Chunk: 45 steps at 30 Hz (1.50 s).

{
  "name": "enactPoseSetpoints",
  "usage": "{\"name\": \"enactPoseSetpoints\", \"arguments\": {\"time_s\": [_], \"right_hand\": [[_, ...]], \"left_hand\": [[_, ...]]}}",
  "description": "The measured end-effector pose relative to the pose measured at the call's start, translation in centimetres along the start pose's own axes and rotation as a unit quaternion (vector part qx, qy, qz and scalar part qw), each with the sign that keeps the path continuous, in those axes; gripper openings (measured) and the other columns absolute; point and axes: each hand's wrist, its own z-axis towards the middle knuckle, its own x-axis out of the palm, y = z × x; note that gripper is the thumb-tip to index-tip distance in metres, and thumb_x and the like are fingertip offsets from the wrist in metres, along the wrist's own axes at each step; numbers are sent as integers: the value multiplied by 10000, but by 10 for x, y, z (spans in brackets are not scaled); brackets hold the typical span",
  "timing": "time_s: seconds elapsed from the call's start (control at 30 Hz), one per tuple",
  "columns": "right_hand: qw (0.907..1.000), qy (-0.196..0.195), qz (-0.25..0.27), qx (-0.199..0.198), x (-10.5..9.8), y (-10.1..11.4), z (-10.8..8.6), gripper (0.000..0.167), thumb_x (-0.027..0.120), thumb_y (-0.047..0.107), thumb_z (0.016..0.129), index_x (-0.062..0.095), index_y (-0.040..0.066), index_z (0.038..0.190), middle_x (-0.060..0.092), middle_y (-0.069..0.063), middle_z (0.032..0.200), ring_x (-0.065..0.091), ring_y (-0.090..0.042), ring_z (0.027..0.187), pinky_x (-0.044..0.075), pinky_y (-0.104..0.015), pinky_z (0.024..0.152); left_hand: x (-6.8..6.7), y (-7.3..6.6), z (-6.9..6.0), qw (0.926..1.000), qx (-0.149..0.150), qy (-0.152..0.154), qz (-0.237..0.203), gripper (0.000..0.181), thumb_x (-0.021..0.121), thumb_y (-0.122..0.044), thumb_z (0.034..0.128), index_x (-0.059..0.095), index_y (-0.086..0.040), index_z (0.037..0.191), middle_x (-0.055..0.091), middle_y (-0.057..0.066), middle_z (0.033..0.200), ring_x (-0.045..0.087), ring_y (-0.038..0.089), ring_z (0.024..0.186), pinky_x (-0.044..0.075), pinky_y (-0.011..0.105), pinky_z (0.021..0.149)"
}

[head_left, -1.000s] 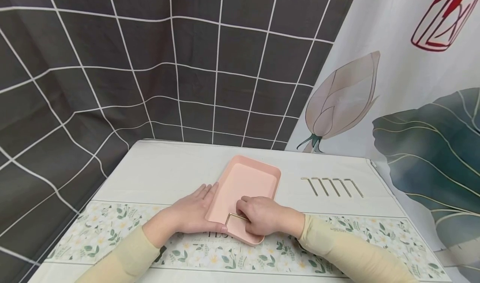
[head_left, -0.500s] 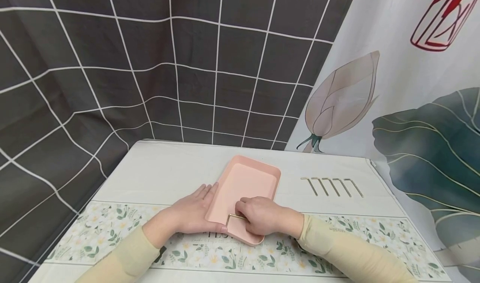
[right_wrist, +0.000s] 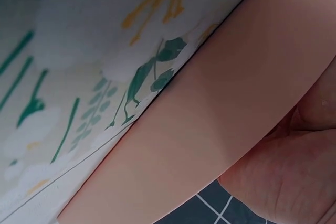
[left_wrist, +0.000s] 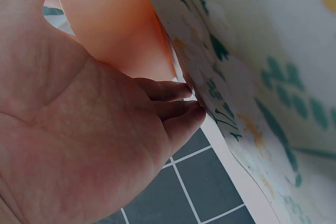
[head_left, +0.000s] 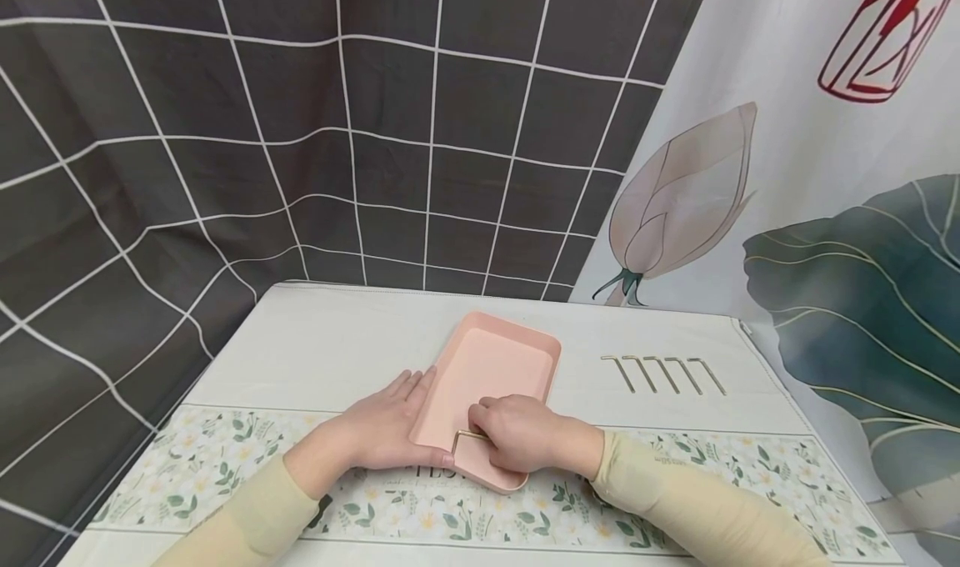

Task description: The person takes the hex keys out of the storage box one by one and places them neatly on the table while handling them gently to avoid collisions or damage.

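Note:
A shallow pink tray [head_left: 498,363] lies at an angle on the table. My left hand [head_left: 386,425] rests against its left wall with the fingers straight, and the thumb lies along the near edge; the left wrist view shows the palm [left_wrist: 79,124] beside the tray's outer wall [left_wrist: 118,24]. Inside the tray's near end, my right hand [head_left: 521,434], fingers curled, pinches a brass-coloured hex key [head_left: 468,433]. Its short arm points toward the left thumb; the rest is hidden under my right hand. In the right wrist view the tray wall [right_wrist: 199,93] covers the fingertips.
Several similar hex keys [head_left: 663,375] lie in a row to the right of the tray. A white cloth with a floral band [head_left: 420,509] covers the table. Behind hang a dark grid-patterned curtain [head_left: 390,158] and a white flower-print curtain [head_left: 697,217].

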Motion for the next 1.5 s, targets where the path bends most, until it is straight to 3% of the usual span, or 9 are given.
{"name": "enactPoseSetpoints", "arguments": {"time_s": [0.53, 0.97, 1.23, 1.5], "right_hand": [[9997, -105, 188, 96, -1, -1, -2, 241, 834, 93, 875, 623, 183, 947, 466, 111, 770, 443, -65, 640, 403, -259, 606], [9986, -421, 296, 155, -3, -8, -5, 284, 836, 93, 841, 590, 174, 959, 483, 109, 810, 451, -76, 645, 459, -281, 651], [9950, -761, 504, 412, -12, -17, -11, 283, 832, 85, 824, 603, 169, 967, 492, 109, 797, 464, -82, 637, 430, -269, 602], [9911, -820, 720, 769, -21, -26, -21, 290, 823, 56, 825, 607, 154, 992, 507, 99, 801, 483, -92, 641, 438, -281, 578]], "left_hand": [[2, 1, 0, 10000, -4, -29, 17, 1381, 645, -907, 890, 125, 23, 1769, 237, 277, 1804, 195, 467, 1683, 349, 605, 1298], [2, 1, 0, 10000, -41, -25, -4, 1404, 635, -931, 875, 103, 7, 1775, 227, 292, 1801, 189, 460, 1686, 351, 610, 1294], [0, 0, 0, 10000, -39, -36, 13, 1409, 645, -927, 872, 111, 17, 1771, 240, 309, 1791, 199, 468, 1681, 360, 615, 1289], [-1, -2, -1, 10000, -38, -9, -33, 1399, 659, -905, 879, 106, 21, 1770, 231, 316, 1790, 192, 483, 1679, 351, 638, 1287]]}}
